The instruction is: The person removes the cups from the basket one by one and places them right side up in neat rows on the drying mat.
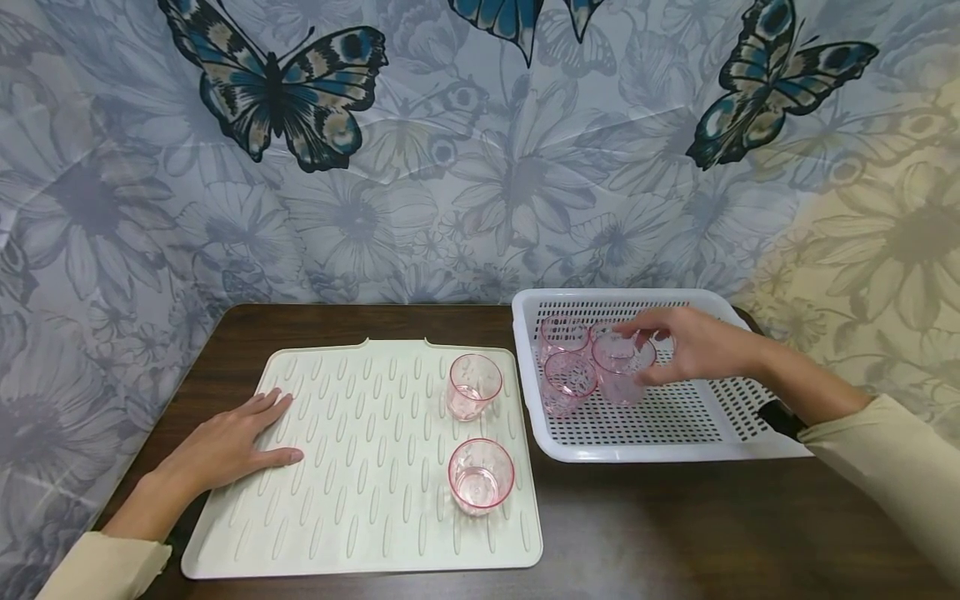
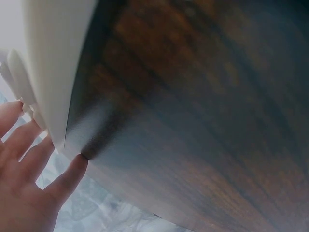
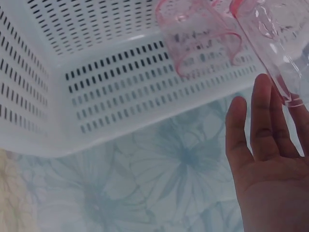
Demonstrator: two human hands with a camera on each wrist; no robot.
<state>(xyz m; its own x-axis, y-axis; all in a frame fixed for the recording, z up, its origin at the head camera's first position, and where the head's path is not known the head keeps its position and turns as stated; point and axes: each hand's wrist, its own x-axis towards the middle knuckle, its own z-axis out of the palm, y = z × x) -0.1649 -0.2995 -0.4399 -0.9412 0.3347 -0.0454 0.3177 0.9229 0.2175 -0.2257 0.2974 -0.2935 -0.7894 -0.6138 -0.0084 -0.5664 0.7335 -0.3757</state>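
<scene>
Glass (image 1: 624, 367), clear with a pink rim, pinched between thumb and fingers of the right grip (image 1: 697, 343); hold is near the rim, thumb on the near side. White perforated basket (image 1: 615, 455) lies beneath that grip, the held glass within its walls; whether its base touches the basket floor, cannot tell. At least 3 more pink-rimmed glasses stand close by, left of the right grip: 1 nearer the wearer (image 1: 567, 385), 1 farther off (image 1: 564, 335), 1 partly hidden just behind the held glass (image 1: 602, 328). Right wrist view: fingertips against clear glass, basket slots beyond them. Left grip (image 1: 234, 440) grasps nothing; fingers spread, palm down, resting on the left edge of a white ridged mat (image 1: 360, 508). Between the 2 grips, at the mat's right side, 2 pink-rimmed glasses upright and apart: far glass (image 1: 474, 387) and near glass (image 1: 482, 475), both well to the right of the left grip. Mat and basket sit side by side on a dark wooden desk (image 1: 637, 533), which shows on the near side of both grips. Pale sleeves (image 1: 888, 467) behind each wrist. Blue-grey cloth (image 1: 525, 183) with flowers and butterflies rises beyond both grips.
</scene>
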